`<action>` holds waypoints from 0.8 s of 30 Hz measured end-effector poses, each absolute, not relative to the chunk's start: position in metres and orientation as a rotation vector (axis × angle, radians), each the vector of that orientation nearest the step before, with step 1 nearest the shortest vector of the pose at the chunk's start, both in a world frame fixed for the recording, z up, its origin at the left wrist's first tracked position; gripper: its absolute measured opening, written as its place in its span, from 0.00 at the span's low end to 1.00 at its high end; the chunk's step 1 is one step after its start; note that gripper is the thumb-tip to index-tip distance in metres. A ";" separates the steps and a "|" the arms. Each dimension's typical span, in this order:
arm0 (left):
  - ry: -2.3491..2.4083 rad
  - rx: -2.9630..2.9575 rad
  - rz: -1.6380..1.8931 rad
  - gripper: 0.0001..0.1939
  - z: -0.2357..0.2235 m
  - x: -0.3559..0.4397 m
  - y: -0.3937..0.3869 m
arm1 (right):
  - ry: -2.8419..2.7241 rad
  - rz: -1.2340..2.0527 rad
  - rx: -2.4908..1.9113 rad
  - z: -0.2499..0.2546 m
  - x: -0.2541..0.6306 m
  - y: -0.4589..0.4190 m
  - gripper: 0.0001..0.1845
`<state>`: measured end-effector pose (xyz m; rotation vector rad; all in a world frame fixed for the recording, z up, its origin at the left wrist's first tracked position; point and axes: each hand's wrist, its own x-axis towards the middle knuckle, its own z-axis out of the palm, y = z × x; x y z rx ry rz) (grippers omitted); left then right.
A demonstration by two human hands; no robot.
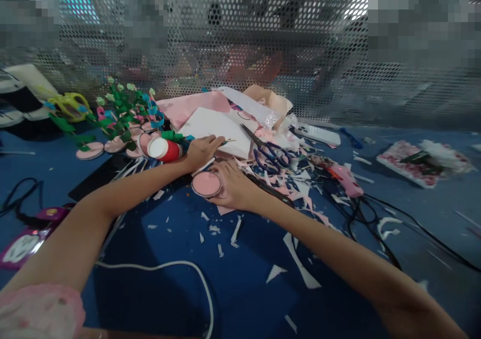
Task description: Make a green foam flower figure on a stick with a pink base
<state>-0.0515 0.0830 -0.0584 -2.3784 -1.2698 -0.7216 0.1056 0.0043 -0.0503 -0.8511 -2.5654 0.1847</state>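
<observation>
My right hand (238, 186) is wrapped round the side of a short round piece with a pink top and a pale rim (206, 184), just above the blue surface. Beyond it, my left hand (203, 152) is closed, with a thin pencil-like stick (230, 140) poking out past its fingertips. Most of that stick is hidden by the hand. A red roll with a white end (165, 150) lies left of my left hand. White sheets (210, 123) are stacked just behind both hands. Dark-handled scissors (267, 151) rest to the right of them.
Pink round bases with green-leaved paper flowers (120, 111) stand at the left. A pink glue gun (345, 179) with a black cord lies right, among paper scraps. A white cable (161, 265) crosses the front. A perforated metal screen (240, 43) closes off the back.
</observation>
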 end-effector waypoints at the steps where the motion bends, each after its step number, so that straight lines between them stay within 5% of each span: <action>1: -1.251 -2.370 -0.728 0.13 -0.058 -0.051 0.083 | -2.556 0.193 -0.834 -0.049 0.109 0.004 0.27; 9: -1.252 -2.350 -0.746 0.14 -0.056 -0.049 0.082 | -2.609 -0.118 -0.725 -0.042 0.141 -0.010 0.12; 15: -1.168 -2.349 -0.798 0.13 -0.059 -0.052 0.084 | -2.616 -0.464 -0.660 -0.052 0.157 -0.015 0.18; 24: -0.958 -2.323 -0.931 0.10 -0.061 -0.051 0.086 | -2.623 -0.213 -0.796 -0.065 0.151 -0.022 0.25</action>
